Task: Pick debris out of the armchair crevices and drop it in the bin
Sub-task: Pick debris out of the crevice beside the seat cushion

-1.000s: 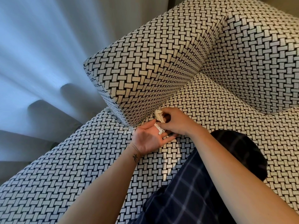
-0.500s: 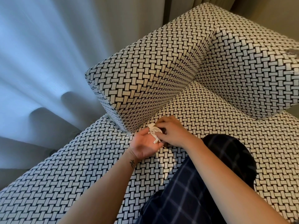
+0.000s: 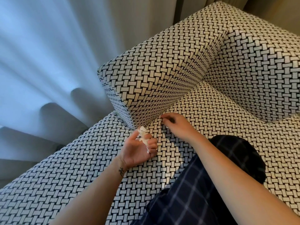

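Observation:
The armchair (image 3: 162,75) is covered in black-and-white woven-pattern fabric. My left hand (image 3: 139,149) is palm up over the seat cushion (image 3: 211,111), its fingers curled around crumpled white paper scraps (image 3: 143,135). My right hand (image 3: 177,125) rests at the crevice where the armrest meets the seat, with thumb and forefinger pinched together at the seam on a tiny pale bit. What lies deeper in the crevice is hidden. No bin is in view.
A pale curtain (image 3: 48,54) hangs in folds to the left of the armchair. The chair back (image 3: 259,62) rises at the right. My knee in dark checked trousers (image 3: 203,184) rests on the seat below my hands.
My right hand let go of the white scraps and moved right to the crevice. My left hand closed its fingers around the scraps and drew back slightly.

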`<action>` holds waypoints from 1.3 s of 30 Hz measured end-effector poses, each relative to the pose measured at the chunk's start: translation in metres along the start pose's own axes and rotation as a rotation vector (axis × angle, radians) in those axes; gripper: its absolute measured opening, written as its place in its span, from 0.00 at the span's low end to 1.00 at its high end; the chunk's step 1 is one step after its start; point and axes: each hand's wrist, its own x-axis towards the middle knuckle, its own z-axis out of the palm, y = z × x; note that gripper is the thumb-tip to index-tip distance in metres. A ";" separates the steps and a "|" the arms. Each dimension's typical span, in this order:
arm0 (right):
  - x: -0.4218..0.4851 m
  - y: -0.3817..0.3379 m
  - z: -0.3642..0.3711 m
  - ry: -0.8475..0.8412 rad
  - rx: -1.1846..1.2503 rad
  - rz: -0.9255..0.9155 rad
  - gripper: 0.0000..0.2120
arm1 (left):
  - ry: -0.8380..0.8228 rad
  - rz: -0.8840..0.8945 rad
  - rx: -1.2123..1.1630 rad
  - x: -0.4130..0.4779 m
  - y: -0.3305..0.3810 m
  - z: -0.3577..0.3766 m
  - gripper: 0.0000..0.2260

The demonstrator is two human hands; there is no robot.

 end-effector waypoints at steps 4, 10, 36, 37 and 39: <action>0.018 0.005 0.008 0.077 -0.281 -0.088 0.16 | -0.099 -0.058 0.023 0.007 0.003 0.010 0.07; 0.033 0.008 0.012 -0.029 -0.522 -0.093 0.27 | -0.016 -0.045 0.017 0.010 0.005 0.003 0.18; 0.067 -0.031 0.035 -0.416 -0.837 0.271 0.39 | -0.026 -0.087 0.124 0.008 0.004 0.006 0.09; 0.066 -0.028 0.035 -0.400 -0.807 0.255 0.38 | -0.032 -0.093 0.119 0.008 0.005 0.005 0.08; 0.060 -0.016 0.034 -0.321 -0.727 0.179 0.34 | -0.030 -0.102 0.120 0.009 0.007 0.006 0.05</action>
